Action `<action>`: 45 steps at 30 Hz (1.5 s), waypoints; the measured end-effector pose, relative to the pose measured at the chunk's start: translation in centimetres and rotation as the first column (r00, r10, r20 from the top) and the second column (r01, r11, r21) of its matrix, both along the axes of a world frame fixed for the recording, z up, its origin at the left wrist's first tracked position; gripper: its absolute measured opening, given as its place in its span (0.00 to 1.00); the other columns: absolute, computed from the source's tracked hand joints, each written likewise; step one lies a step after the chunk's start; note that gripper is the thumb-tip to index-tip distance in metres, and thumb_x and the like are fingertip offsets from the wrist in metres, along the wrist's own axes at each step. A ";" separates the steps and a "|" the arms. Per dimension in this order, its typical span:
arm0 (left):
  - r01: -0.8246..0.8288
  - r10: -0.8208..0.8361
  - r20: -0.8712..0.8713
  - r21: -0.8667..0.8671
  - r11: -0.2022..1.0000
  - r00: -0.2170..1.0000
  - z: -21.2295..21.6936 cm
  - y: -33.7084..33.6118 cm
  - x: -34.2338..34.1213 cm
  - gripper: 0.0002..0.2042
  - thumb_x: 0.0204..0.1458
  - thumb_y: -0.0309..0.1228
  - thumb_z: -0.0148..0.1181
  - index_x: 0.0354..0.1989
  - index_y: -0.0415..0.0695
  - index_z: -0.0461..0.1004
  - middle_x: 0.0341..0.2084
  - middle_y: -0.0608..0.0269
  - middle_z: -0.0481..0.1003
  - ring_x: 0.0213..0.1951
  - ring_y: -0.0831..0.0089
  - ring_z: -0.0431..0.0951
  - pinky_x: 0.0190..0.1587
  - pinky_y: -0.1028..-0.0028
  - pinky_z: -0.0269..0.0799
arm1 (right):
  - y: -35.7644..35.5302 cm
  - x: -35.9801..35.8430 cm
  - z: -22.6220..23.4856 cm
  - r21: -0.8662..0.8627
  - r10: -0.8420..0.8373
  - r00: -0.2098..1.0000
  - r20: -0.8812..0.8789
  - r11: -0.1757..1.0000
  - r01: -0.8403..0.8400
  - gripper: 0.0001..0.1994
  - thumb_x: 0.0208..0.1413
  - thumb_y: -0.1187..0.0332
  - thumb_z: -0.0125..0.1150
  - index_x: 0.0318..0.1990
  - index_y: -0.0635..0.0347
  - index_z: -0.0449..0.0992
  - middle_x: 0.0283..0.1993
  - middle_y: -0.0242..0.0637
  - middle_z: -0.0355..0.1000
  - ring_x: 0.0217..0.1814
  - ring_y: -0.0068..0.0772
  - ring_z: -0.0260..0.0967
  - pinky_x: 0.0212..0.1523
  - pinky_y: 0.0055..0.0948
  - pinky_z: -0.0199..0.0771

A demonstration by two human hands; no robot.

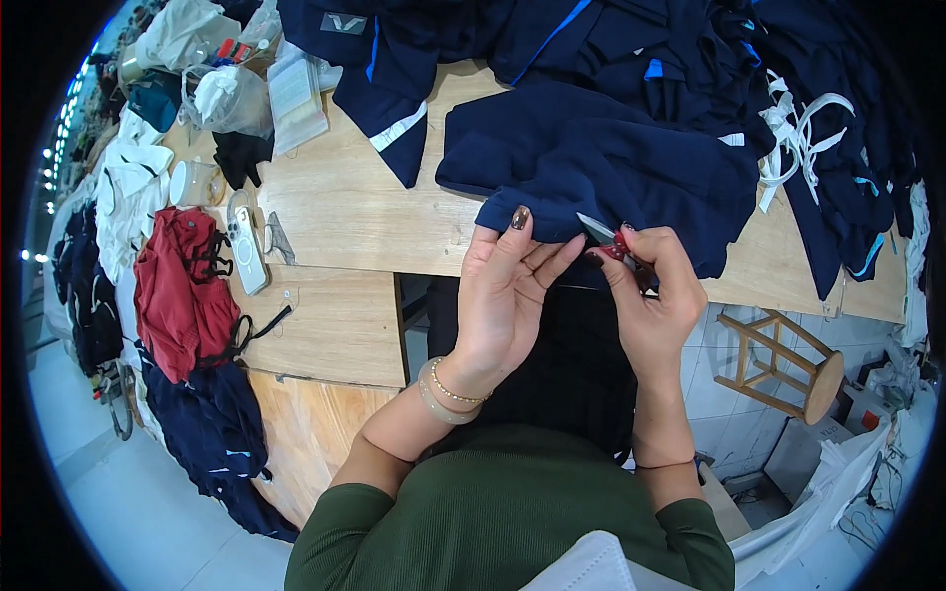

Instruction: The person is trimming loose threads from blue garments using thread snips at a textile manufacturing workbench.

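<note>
- The left hand (503,295), palm turned toward the camera and with a bead bracelet and a pale bangle at the wrist, pinches the near edge of the dark navy fabric garment (601,163); the thumb lies on top of the cloth and the fingers are tucked under its fold.
- The right hand (655,295) is clenched around small red-handled thread snips (606,236), whose short metal blade points left toward the left hand's fingertips and touches the garment's edge.
- The navy garment lies spread on the pale wooden worktable (345,212), its near hem hanging just over the table's front edge, where both hands meet it.
- Right of the hands and below the table's edge, a small wooden stool (783,369) stands on the tiled floor.
- Left of the garment, near the table's left end, a white smartphone (246,246) lies flat on the wood, with a crumpled red cloth (182,291) just beside it, draped over the table's side.
- Below the red cloth, a second heap of navy clothing (212,419) hangs toward the floor.
- Beyond the garment, at the far side of the table, a pile of navy garments with blue and white trim (552,39) covers the wood.
- White cloth straps (803,138) lie on that pile to the right of the held garment.
- At the far left corner of the table stand clear plastic bags (232,98) and a folded white packet (296,98).
</note>
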State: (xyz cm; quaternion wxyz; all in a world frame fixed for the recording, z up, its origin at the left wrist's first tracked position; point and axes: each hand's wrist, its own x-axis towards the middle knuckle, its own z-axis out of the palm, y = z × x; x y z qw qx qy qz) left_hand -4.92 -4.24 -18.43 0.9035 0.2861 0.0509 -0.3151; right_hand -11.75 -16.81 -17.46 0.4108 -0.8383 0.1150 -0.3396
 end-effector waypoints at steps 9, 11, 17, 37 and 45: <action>0.017 -0.017 -0.013 -0.021 1.000 1.000 -0.4 0.2 0.0 0.09 0.63 0.31 0.46 0.47 0.42 0.67 0.42 0.57 0.77 0.46 0.67 0.78 0.55 0.64 0.73 | 0.6 -0.2 -0.6 0.010 0.007 0.999 0.049 1.000 -0.007 0.11 0.41 0.82 0.69 0.32 0.69 0.73 0.27 0.41 0.69 0.24 0.30 0.67 0.24 0.22 0.67; 0.015 -0.016 -0.019 -0.018 1.000 1.000 -0.4 0.2 0.0 0.09 0.63 0.31 0.46 0.47 0.42 0.67 0.42 0.57 0.77 0.46 0.67 0.78 0.55 0.64 0.73 | 0.8 0.0 -0.4 -0.006 -0.009 0.999 0.047 1.000 0.009 0.12 0.41 0.82 0.69 0.33 0.69 0.72 0.27 0.41 0.69 0.24 0.31 0.67 0.24 0.23 0.67; -0.006 0.006 -0.002 0.022 1.000 1.000 0.2 -0.3 0.1 0.10 0.63 0.30 0.45 0.47 0.41 0.69 0.45 0.55 0.76 0.50 0.67 0.76 0.58 0.67 0.68 | 0.9 0.3 -0.5 -0.048 -0.023 0.997 0.068 0.998 0.026 0.12 0.41 0.82 0.69 0.33 0.69 0.72 0.26 0.41 0.69 0.24 0.33 0.68 0.24 0.24 0.68; -0.069 0.059 0.100 0.100 0.993 0.993 0.0 -0.7 0.0 0.16 0.63 0.29 0.44 0.58 0.38 0.60 0.50 0.56 0.73 0.53 0.69 0.73 0.62 0.68 0.63 | 0.6 0.3 -1.0 0.266 -0.065 0.993 0.099 0.963 0.037 0.16 0.46 0.78 0.70 0.43 0.66 0.71 0.34 0.35 0.69 0.32 0.18 0.67 0.32 0.16 0.69; -0.056 -0.073 0.299 0.402 0.914 0.951 -0.2 0.5 1.9 0.10 0.57 0.23 0.57 0.46 0.35 0.73 0.41 0.59 0.77 0.46 0.75 0.76 0.50 0.78 0.69 | -2.6 2.0 -0.3 0.373 0.128 0.989 0.072 0.916 -0.145 0.05 0.51 0.81 0.60 0.36 0.69 0.74 0.38 0.32 0.68 0.35 0.18 0.63 0.37 0.16 0.63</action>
